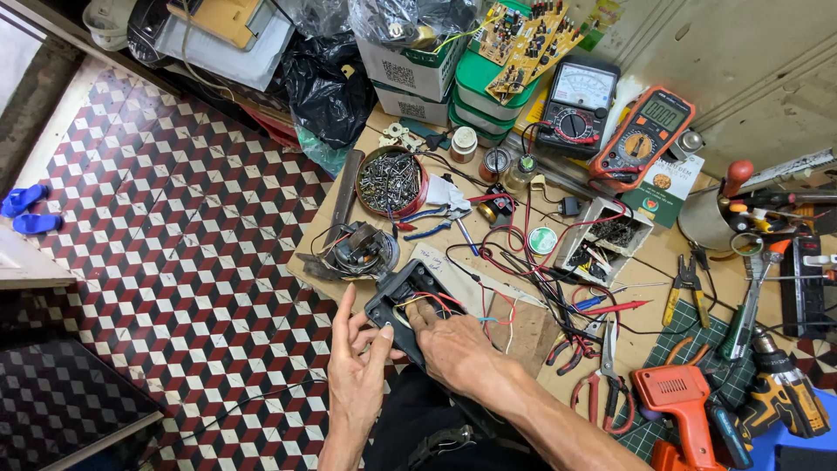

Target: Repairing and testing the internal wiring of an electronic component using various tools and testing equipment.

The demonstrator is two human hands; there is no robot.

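A black plastic housing (410,288) with red and white wires inside lies at the near edge of the workbench. My left hand (356,353) rests against its near left side, fingers spread and thumb touching the rim. My right hand (449,344) lies over the housing's near right part, fingers curled into the opening among the wires. Whether those fingers pinch a wire is hidden. A small motor (359,249) with copper windings sits just beyond the housing on the left.
A round red tin (391,181) of screws, two multimeters (643,135), tangled test leads, blue-handled pliers (429,228), red-handled pliers (602,392), an orange drill (684,406) and a white tray of parts (606,240) crowd the bench. Patterned tile floor (174,227) lies to the left.
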